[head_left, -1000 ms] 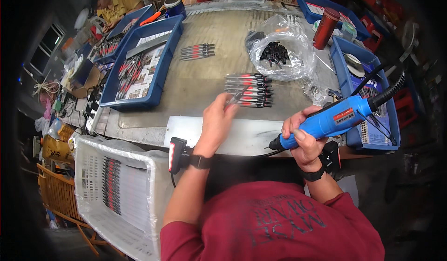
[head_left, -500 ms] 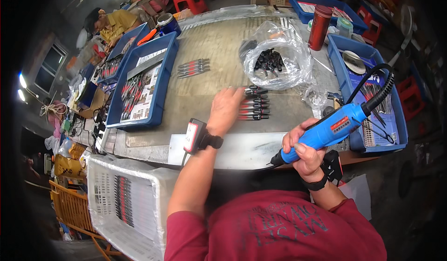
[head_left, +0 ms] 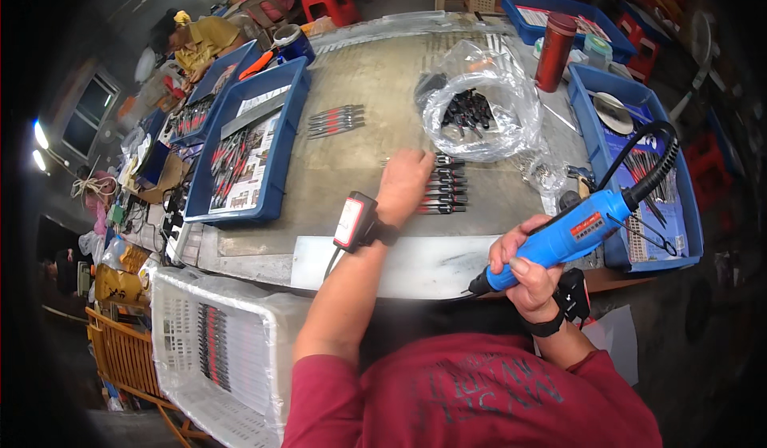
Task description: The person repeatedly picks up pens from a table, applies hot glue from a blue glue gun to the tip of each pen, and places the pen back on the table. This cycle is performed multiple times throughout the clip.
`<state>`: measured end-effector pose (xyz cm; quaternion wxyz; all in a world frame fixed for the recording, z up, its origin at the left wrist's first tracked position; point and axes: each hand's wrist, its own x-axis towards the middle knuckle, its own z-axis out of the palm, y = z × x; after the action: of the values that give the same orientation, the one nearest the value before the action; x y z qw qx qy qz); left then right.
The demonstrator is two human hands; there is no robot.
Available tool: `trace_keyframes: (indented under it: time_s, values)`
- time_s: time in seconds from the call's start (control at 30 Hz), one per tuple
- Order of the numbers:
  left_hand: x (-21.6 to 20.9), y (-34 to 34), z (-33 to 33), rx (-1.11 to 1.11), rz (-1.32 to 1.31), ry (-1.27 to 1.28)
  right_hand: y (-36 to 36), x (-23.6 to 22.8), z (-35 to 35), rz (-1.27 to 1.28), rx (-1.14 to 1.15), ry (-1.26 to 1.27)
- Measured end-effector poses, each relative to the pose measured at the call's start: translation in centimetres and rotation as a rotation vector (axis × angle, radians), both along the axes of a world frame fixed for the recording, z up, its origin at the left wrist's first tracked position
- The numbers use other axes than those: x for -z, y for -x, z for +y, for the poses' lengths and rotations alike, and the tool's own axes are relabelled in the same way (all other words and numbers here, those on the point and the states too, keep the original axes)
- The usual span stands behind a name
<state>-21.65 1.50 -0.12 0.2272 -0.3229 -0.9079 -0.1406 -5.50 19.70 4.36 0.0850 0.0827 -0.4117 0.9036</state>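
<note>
My right hand is wrapped around a blue electric screwdriver, its dark tip pointing down and left over the table's near edge. A black cable runs from its upper end. My left hand is closed at the far left end of a row of black-and-red pen-shaped tools. A slim tip pokes out beside its fingers; the back of the hand hides what they grip. A smaller group of such tools lies farther off to the left. Beyond the row sits a clear plastic bag of small black parts.
Blue trays with similar tools flank the table left and right. A white plate lies at the near edge. A white plastic-lined crate stands below left. A red cylinder stands at the back right. Another person sits far left.
My left hand has shifted slightly to the right along the far end of the row. The right hand keeps the screwdriver in nearly the same place, and the view has moved a little.
</note>
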Motion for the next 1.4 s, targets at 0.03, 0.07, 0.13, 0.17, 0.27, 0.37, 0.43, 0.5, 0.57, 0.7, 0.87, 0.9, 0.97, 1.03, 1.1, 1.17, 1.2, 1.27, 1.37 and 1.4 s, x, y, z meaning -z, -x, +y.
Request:
trace_keyframes:
  time_s: [0.03,0.07,0.13,0.17,0.27,0.37,0.43,0.5,0.57,0.7,0.87,0.9,0.97,1.03,1.1,1.17,1.2,1.27,1.37,1.4]
  values:
    - [-0.1,0.0,0.0,0.008,0.008,-0.01,0.0,0.0,0.0,-0.002,-0.001,0.005]
    - [-0.2,0.0,0.0,-0.003,-0.02,0.013,0.1,0.0,-0.1,0.002,-0.001,0.006]
    - [-0.4,-0.1,0.2,-0.029,-0.079,0.058,0.1,0.0,-0.1,0.014,0.0,0.013]
    - [-0.6,-0.1,0.2,-0.043,-0.096,0.074,0.1,0.0,-0.2,0.006,-0.007,0.044]
    - [-0.9,-0.4,0.2,-0.07,-0.167,0.03,0.3,0.1,-0.3,0.037,-0.011,0.067]
    - [-1.1,0.3,-0.7,-0.031,-0.069,-0.115,0.3,0.1,-0.3,0.044,-0.012,0.046]
    - [-0.7,1.0,-2.1,-0.043,0.016,-0.236,0.4,0.0,-0.2,0.049,0.0,0.028]
    - [-0.2,2.2,-4.2,-0.16,-0.029,-0.246,0.4,0.0,-0.1,0.038,-0.015,0.026]
    - [0.5,3.7,-6.7,-0.295,-0.021,-0.206,0.4,0.0,-0.1,0.025,-0.017,0.019]
    - [1.6,6.1,-11.1,-0.49,0.034,-0.04,0.8,0.1,-0.1,0.015,-0.006,0.007]
    - [2.2,7.8,-13.2,-0.586,-0.043,0.022,1.1,0.1,-0.3,-0.012,0.013,-0.013]
    - [2.3,8.1,-13.3,-0.594,-0.066,0.038,1.2,0.1,-0.3,-0.012,0.008,-0.016]
    - [2.5,8.6,-13.3,-0.611,-0.098,0.069,1.3,0.1,-0.4,-0.013,0.002,-0.023]
    - [2.5,8.8,-13.2,-0.62,-0.106,0.062,1.5,0.2,-0.4,-0.012,0.01,-0.037]
    - [2.6,9.0,-13.2,-0.625,-0.101,0.052,1.6,0.2,-0.4,-0.015,0.006,-0.03]
    - [2.6,9.2,-13.2,-0.627,-0.076,0.034,1.6,0.3,-0.5,-0.019,0.007,-0.03]
    - [2.6,9.2,-13.2,-0.628,-0.082,0.042,1.6,0.3,-0.5,-0.023,0.006,-0.031]
    - [2.6,9.4,-13.3,-0.629,-0.079,0.053,1.7,0.3,-0.5,-0.026,0.004,-0.032]
    - [2.7,9.5,-13.3,-0.628,-0.073,0.058,1.7,0.4,-0.6,-0.021,0.002,-0.034]
    - [2.7,9.5,-13.2,-0.628,-0.081,0.069,1.7,0.4,-0.6,-0.019,0.002,-0.036]
